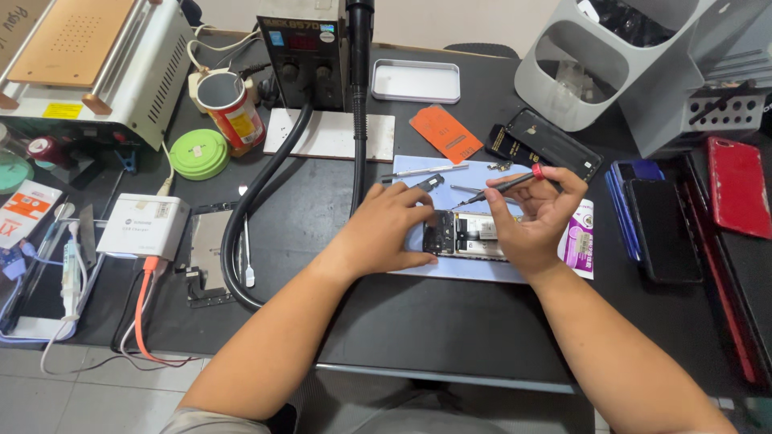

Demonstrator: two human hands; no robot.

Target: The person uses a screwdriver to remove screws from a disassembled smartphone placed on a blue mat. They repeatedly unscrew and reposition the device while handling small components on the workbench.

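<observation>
An opened phone (465,234) with its insides showing lies on a pale blue mat (450,269) on the black desk. My left hand (384,229) rests on the phone's left end and holds it down. My right hand (537,215) grips a thin black screwdriver (500,186) with a red ring near its top; the tip points down-left toward the phone's upper edge. A small black part (429,182) and metal tweezers (425,170) lie on the mat just beyond my left hand.
A hot-air station (304,50) with a black hose (241,217) stands at the back. Nearby are an orange card (446,133), a black phone back cover (547,143), a metal tray (416,80), stacked phones (655,217), a red phone (737,186) and a white charger box (143,226).
</observation>
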